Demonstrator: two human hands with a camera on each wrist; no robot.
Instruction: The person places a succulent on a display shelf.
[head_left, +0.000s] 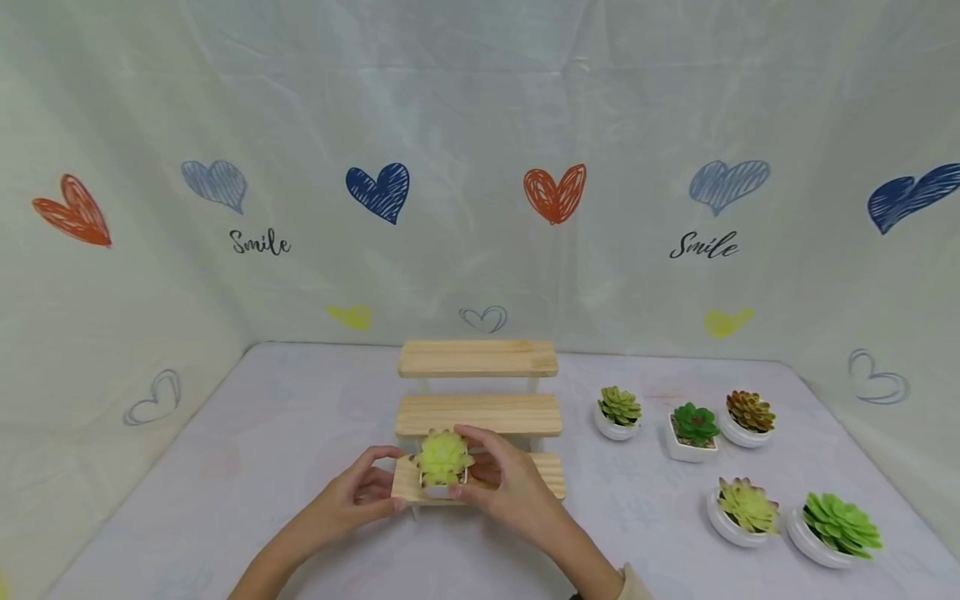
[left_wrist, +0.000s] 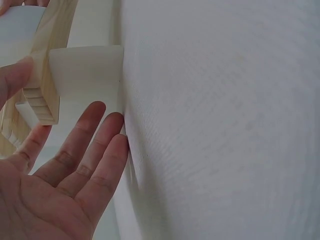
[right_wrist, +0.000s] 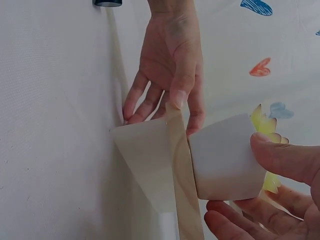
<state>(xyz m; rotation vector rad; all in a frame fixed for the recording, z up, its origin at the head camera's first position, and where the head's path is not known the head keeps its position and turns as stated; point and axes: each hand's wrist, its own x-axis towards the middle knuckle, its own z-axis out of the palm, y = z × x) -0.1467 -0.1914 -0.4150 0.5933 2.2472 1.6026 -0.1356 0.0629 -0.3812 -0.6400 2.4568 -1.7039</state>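
A yellow-green succulent (head_left: pixel 442 456) in a white square pot (right_wrist: pixel 225 157) sits at the left part of the lowest plank (head_left: pixel 553 477) of a three-tier wooden stand. My right hand (head_left: pixel 517 487) holds the pot, thumb at the front and fingers round its far side. In the right wrist view the pot's base is right at the plank's top face. At the plank's left end my left hand (head_left: pixel 347 502) pinches the wood between thumb and index finger; its other fingers (left_wrist: pixel 102 175) extend loosely below, beside the stand's white support (left_wrist: pixel 87 67).
Behind rise the middle plank (head_left: pixel 480 412) and top plank (head_left: pixel 477 358). Several potted succulents stand on the right: a small green one (head_left: pixel 619 407), a dark green one (head_left: pixel 694 425), a reddish-brown one (head_left: pixel 750 411), a pale yellow one (head_left: pixel 748 504) and a bright green one (head_left: pixel 840 523).
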